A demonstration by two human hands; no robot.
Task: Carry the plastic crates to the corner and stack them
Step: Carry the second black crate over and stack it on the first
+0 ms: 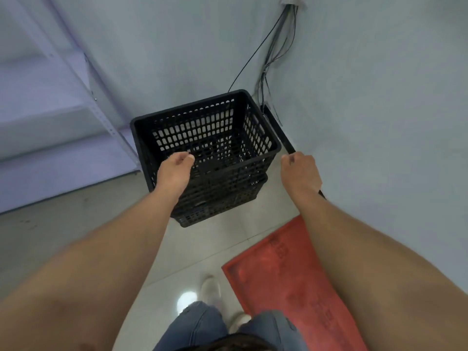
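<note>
- Your stack of black perforated plastic crates (pixel 207 148) stands on the pale floor (pixel 76 224) in the far corner, where the two grey walls meet; the upper crate sits nested in a lower one (pixel 222 209) whose rim shows beneath it.
- Your left hand (pixel 174 171) hovers over the near-left rim of the top crate, fingers loosely curled, holding nothing.
- Your right hand (pixel 300 171) hangs just right of the stack, apart from it, fingers curled under; you cannot tell whether they close on anything.
- A bundle of cables (pixel 278 46) runs down the corner behind the crates.
- A red mat (pixel 291 279) lies near right on the floor.
- Pale metal shelving (pixel 50 110) stands at left.
</note>
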